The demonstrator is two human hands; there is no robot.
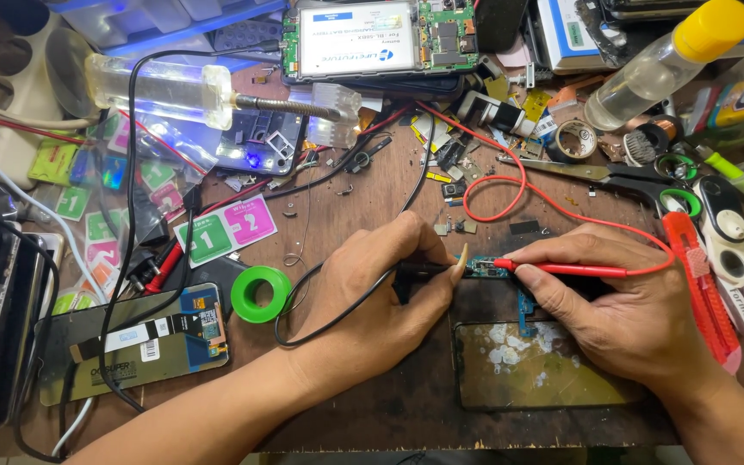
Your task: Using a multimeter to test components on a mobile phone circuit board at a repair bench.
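- Head view, looking straight down at a messy wooden workbench.
- Left hand is curled around a black probe, pinched between thumb and fingers, its black lead looping back under the palm.
- Right hand grips a red probe like a pen – the red lead curls up and away across the bench.
- Both probe tips meet on a small blue-green circuit board sitting right between the two hands, just above a bare phone back panel with white glue patches.
- Left of the left hand there's a green tape ring, and past that a phone screen part lying flat.
- On the far side of the bench: an opened phone with its battery showing, scissors with green-lined handles, a clear bottle with a yellow cap.
- A red-handled tool lies just beside the right hand – looks like it's touching the knuckles, hard to be sure.
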